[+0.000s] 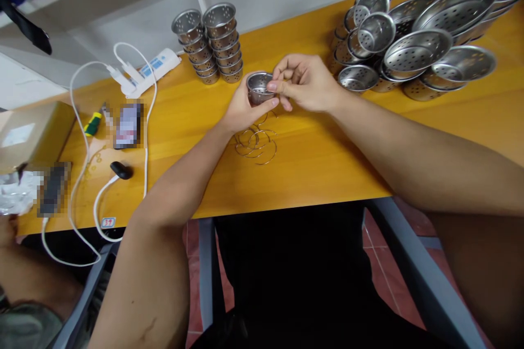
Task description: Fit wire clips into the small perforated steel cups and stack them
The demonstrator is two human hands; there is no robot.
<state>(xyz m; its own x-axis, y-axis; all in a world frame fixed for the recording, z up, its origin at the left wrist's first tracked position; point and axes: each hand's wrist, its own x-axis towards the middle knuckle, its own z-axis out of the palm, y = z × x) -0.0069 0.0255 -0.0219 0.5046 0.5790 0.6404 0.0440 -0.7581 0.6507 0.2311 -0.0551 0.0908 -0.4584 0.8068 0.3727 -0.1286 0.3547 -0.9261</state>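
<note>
A small perforated metal cup is held just above the table, its open top tilted toward me. My left hand is wrapped round its left side and underside, with the thumb along the front. At the right rim, my right hand has thumb and forefinger closed in a pinch; whether a thin wire lies between them is hidden. Below the hands, several thin open wire rings lie in a loose tangle on the table.
Two stacks of similar cups stand behind my left hand. A pile of larger perforated metal bowls fills the back right. On the left are a power strip, cables, a phone, a screwdriver and a cardboard box. A person's arm shows lower left.
</note>
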